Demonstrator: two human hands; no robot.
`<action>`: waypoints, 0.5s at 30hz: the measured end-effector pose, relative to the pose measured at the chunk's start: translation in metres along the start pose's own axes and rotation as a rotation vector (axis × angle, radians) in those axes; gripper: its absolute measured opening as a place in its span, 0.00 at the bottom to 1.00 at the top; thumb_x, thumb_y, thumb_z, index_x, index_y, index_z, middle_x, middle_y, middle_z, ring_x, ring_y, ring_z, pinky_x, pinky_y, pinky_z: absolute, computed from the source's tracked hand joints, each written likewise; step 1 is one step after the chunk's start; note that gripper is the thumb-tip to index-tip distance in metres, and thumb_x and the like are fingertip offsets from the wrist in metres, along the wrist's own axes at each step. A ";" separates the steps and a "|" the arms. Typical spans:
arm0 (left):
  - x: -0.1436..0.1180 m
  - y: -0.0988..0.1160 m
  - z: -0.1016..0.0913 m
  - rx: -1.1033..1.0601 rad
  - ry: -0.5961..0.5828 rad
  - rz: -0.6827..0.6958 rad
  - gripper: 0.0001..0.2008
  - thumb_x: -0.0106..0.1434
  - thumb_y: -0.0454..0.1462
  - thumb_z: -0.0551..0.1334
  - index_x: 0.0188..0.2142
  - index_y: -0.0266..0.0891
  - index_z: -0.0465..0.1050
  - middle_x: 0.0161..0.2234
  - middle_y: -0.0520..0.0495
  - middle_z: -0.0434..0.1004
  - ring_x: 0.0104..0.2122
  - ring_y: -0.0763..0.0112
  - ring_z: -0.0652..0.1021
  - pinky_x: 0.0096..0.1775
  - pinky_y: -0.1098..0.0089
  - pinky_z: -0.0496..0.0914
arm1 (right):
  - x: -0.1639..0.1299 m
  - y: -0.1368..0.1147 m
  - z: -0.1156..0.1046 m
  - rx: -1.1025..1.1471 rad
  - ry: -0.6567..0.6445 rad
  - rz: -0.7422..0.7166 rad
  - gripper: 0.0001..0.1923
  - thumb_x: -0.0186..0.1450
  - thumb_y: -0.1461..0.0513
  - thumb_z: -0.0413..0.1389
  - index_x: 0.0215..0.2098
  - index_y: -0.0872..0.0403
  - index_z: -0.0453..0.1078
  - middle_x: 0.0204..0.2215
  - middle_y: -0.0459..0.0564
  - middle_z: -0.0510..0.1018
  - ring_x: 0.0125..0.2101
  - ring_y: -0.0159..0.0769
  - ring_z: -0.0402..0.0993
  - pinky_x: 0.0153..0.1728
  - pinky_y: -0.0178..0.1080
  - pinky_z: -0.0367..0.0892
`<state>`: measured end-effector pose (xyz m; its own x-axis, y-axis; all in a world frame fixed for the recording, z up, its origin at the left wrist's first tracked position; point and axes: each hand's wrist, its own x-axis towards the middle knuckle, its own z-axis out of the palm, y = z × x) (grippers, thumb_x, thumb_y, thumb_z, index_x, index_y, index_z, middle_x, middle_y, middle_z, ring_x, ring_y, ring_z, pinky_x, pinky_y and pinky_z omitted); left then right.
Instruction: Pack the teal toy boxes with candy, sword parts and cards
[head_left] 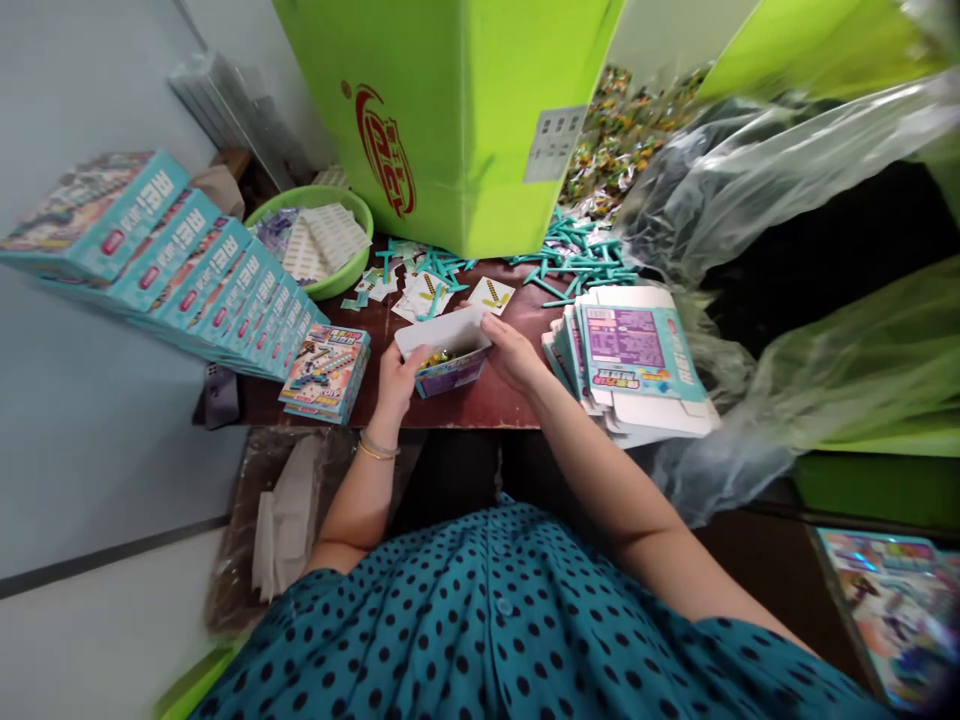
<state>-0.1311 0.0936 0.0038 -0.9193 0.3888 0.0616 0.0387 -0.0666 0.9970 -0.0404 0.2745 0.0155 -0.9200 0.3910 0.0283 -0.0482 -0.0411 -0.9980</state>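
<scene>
Box [450, 372], small and open-topped, sits at the middle of the tabletop [495, 400], held between both hands with its white flap [442, 330] raised toward the far side. Small colourful pieces show inside it. Left hand [396, 375] grips the left end of the box, fingers curled against its side. Right hand [511, 350] rests on the right end, fingers pressed together along the flap's edge, thumb on top.

By the look of it the filling is done and the closing step is in hand; the next move would call for the flap to be folded down and tucked in while the left hand steadies the box so the contents do not spill.

Just left of the box lies a short stack of finished boxes [328, 370]. Further left a long leaning row of boxes [187, 265] runs off toward the wall. On the right, just beside the right hand, is a pile of flat cartons [637, 360], printed side up. On the far side of the box lie cards [491, 295] and a heap of teal sticks [581, 260], scattered over the tabletop. A green basin [330, 285] with white sheets stands far left, and a big green carton [465, 110] rises behind everything. Clear plastic bags [750, 190] bulge on the right
</scene>
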 end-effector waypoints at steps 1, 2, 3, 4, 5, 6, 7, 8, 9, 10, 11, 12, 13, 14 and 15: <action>0.005 0.004 -0.002 0.053 -0.051 0.011 0.24 0.54 0.45 0.74 0.47 0.35 0.81 0.46 0.41 0.86 0.47 0.57 0.83 0.54 0.61 0.75 | 0.003 -0.001 -0.001 0.008 -0.052 -0.021 0.32 0.68 0.46 0.55 0.65 0.52 0.71 0.53 0.51 0.82 0.56 0.45 0.76 0.59 0.48 0.71; 0.011 0.008 -0.003 0.102 -0.096 0.014 0.22 0.53 0.42 0.74 0.46 0.34 0.81 0.46 0.41 0.86 0.47 0.57 0.83 0.54 0.60 0.75 | 0.006 -0.004 -0.003 -0.023 -0.095 -0.042 0.31 0.66 0.48 0.58 0.63 0.53 0.73 0.51 0.51 0.83 0.53 0.46 0.79 0.57 0.48 0.72; 0.017 0.012 -0.005 0.146 -0.130 0.008 0.21 0.51 0.39 0.73 0.45 0.34 0.81 0.45 0.41 0.86 0.46 0.57 0.83 0.53 0.59 0.75 | 0.009 -0.009 -0.005 -0.097 -0.113 -0.068 0.28 0.64 0.51 0.60 0.60 0.54 0.75 0.49 0.51 0.84 0.49 0.46 0.80 0.54 0.48 0.74; 0.024 0.015 -0.006 0.177 -0.150 -0.004 0.20 0.50 0.36 0.72 0.44 0.34 0.82 0.44 0.41 0.87 0.45 0.57 0.83 0.53 0.59 0.76 | 0.013 -0.015 -0.007 -0.206 -0.102 -0.111 0.24 0.64 0.54 0.60 0.57 0.54 0.78 0.47 0.52 0.85 0.46 0.46 0.81 0.53 0.48 0.74; 0.029 0.018 -0.006 0.193 -0.160 -0.016 0.19 0.49 0.33 0.71 0.43 0.34 0.82 0.43 0.41 0.87 0.44 0.57 0.83 0.52 0.58 0.76 | 0.015 -0.021 -0.008 -0.340 -0.089 -0.176 0.20 0.65 0.57 0.59 0.54 0.54 0.80 0.46 0.52 0.85 0.46 0.46 0.81 0.53 0.49 0.74; 0.034 0.021 -0.006 0.195 -0.166 -0.025 0.18 0.49 0.32 0.70 0.42 0.34 0.83 0.42 0.42 0.87 0.43 0.57 0.83 0.52 0.58 0.76 | 0.016 -0.028 -0.009 -0.482 -0.088 -0.264 0.18 0.67 0.60 0.56 0.52 0.54 0.81 0.48 0.53 0.85 0.47 0.46 0.80 0.54 0.50 0.72; 0.037 0.023 -0.006 0.187 -0.174 -0.025 0.17 0.49 0.31 0.68 0.41 0.35 0.83 0.41 0.43 0.87 0.43 0.58 0.84 0.52 0.58 0.76 | 0.015 -0.034 -0.009 -0.615 -0.108 -0.365 0.18 0.69 0.62 0.54 0.53 0.52 0.81 0.50 0.53 0.84 0.50 0.46 0.79 0.57 0.50 0.70; 0.039 0.024 -0.006 0.172 -0.188 -0.018 0.17 0.50 0.31 0.66 0.41 0.35 0.83 0.41 0.43 0.87 0.43 0.58 0.84 0.52 0.59 0.75 | 0.013 -0.039 -0.008 -0.726 -0.146 -0.459 0.19 0.70 0.63 0.52 0.55 0.51 0.80 0.53 0.53 0.83 0.53 0.46 0.78 0.59 0.51 0.68; 0.040 0.025 -0.005 0.149 -0.210 -0.011 0.17 0.50 0.31 0.65 0.41 0.36 0.83 0.41 0.44 0.87 0.43 0.59 0.84 0.52 0.59 0.75 | 0.011 -0.043 -0.007 -0.804 -0.197 -0.528 0.20 0.72 0.62 0.51 0.58 0.50 0.78 0.56 0.52 0.81 0.55 0.46 0.77 0.60 0.50 0.67; 0.040 0.025 -0.005 0.119 -0.234 -0.007 0.17 0.51 0.31 0.64 0.41 0.37 0.84 0.41 0.44 0.87 0.44 0.59 0.84 0.53 0.59 0.75 | 0.007 -0.046 -0.006 -0.850 -0.245 -0.565 0.21 0.74 0.60 0.50 0.61 0.49 0.76 0.58 0.53 0.80 0.56 0.46 0.76 0.60 0.50 0.67; 0.039 0.025 -0.005 0.083 -0.254 -0.009 0.17 0.51 0.32 0.64 0.41 0.37 0.83 0.41 0.44 0.87 0.44 0.59 0.84 0.53 0.59 0.75 | 0.004 -0.049 -0.006 -0.873 -0.274 -0.576 0.21 0.75 0.58 0.50 0.62 0.49 0.75 0.58 0.53 0.80 0.56 0.46 0.77 0.60 0.50 0.68; 0.038 0.025 -0.005 0.043 -0.268 -0.012 0.17 0.52 0.32 0.64 0.42 0.37 0.83 0.41 0.43 0.87 0.44 0.59 0.84 0.52 0.59 0.75 | 0.002 -0.050 -0.005 -0.877 -0.281 -0.571 0.22 0.76 0.56 0.50 0.63 0.49 0.74 0.58 0.54 0.80 0.56 0.45 0.77 0.59 0.49 0.69; 0.036 0.025 -0.004 0.005 -0.280 -0.017 0.18 0.52 0.33 0.64 0.43 0.37 0.83 0.41 0.43 0.87 0.44 0.59 0.84 0.52 0.59 0.75 | 0.000 -0.051 -0.006 -0.874 -0.284 -0.559 0.22 0.76 0.54 0.50 0.63 0.49 0.75 0.58 0.54 0.79 0.56 0.44 0.77 0.58 0.48 0.69; 0.035 0.024 -0.004 -0.025 -0.289 -0.021 0.18 0.52 0.33 0.65 0.43 0.37 0.82 0.42 0.43 0.86 0.45 0.59 0.84 0.52 0.59 0.75 | -0.001 -0.052 -0.006 -0.871 -0.291 -0.547 0.21 0.76 0.53 0.50 0.62 0.49 0.76 0.58 0.53 0.80 0.55 0.44 0.78 0.57 0.47 0.70; 0.034 0.023 -0.004 -0.046 -0.297 -0.023 0.18 0.52 0.34 0.66 0.43 0.37 0.82 0.42 0.42 0.86 0.45 0.59 0.84 0.52 0.59 0.75 | -0.001 -0.052 -0.006 -0.872 -0.300 -0.540 0.20 0.76 0.53 0.52 0.61 0.48 0.76 0.58 0.52 0.80 0.55 0.43 0.79 0.56 0.46 0.71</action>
<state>-0.1633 0.1019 0.0289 -0.7645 0.6422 0.0563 -0.0049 -0.0931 0.9956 -0.0351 0.2815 0.0673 -0.9238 -0.0868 0.3729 -0.2925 0.7884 -0.5412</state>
